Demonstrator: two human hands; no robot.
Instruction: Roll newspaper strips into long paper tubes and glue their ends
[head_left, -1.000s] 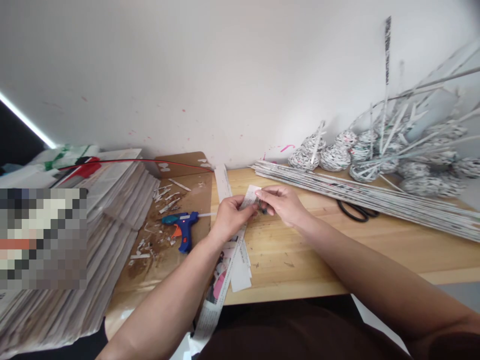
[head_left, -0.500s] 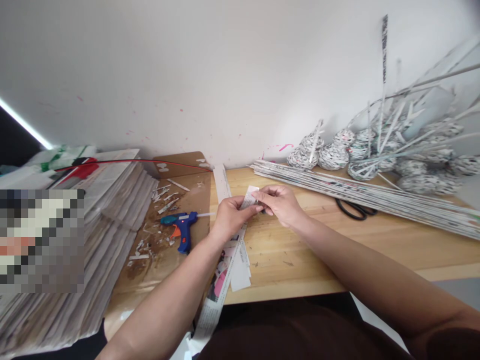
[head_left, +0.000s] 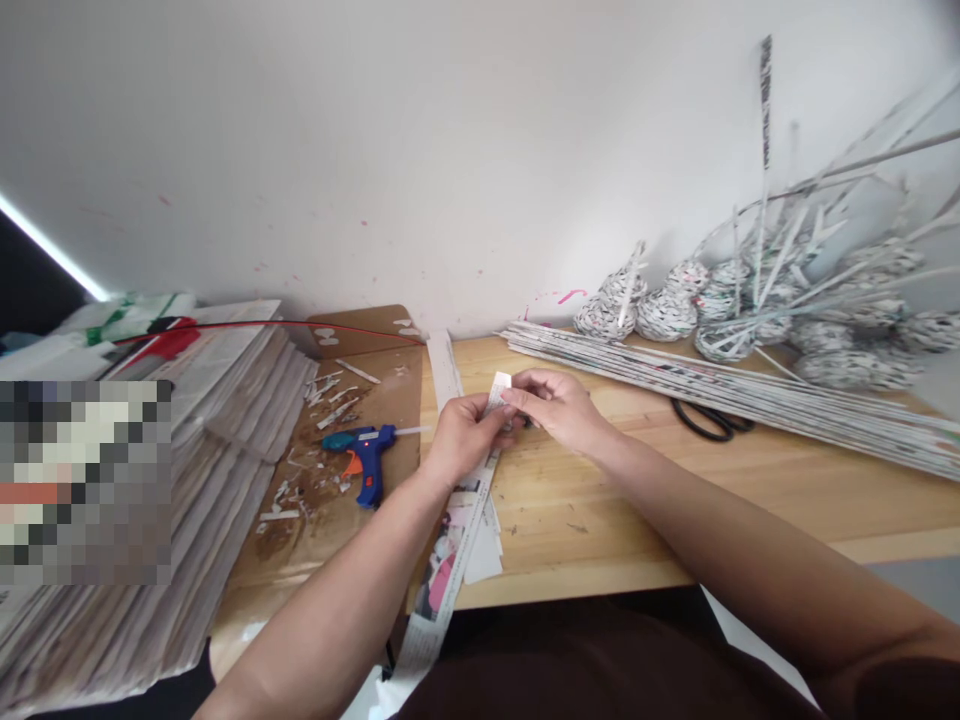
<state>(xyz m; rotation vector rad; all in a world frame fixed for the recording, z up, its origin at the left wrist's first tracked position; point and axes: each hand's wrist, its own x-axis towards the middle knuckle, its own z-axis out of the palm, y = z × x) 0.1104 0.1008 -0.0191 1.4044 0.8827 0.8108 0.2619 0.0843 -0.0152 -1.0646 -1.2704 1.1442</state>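
A long printed newspaper strip (head_left: 442, 575) runs from the table's front edge up to my two hands. My left hand (head_left: 466, 435) is closed on it near its far end, thumb on top. My right hand (head_left: 551, 408) pinches the right edge of that end between thumb and fingers; the other fingertips are partly hidden. The strip's pale tip sticks up between the hands. Under it lie more paper strips (head_left: 484, 550), and another pale strip (head_left: 445, 365) reaches back toward the wall.
To the left, a blue glue gun (head_left: 364, 460) lies on brown cardboard (head_left: 360, 310) among paper scraps, beside a tall newspaper stack (head_left: 232, 430). On the right are a bundle of rolled paper sticks (head_left: 697, 385), black scissor handles (head_left: 705, 422) and several woven paper shapes (head_left: 667, 305).
My right hand has shifted slightly left, closer to my left hand, at the strip's far end. Less of the strip's end shows between my fingers.
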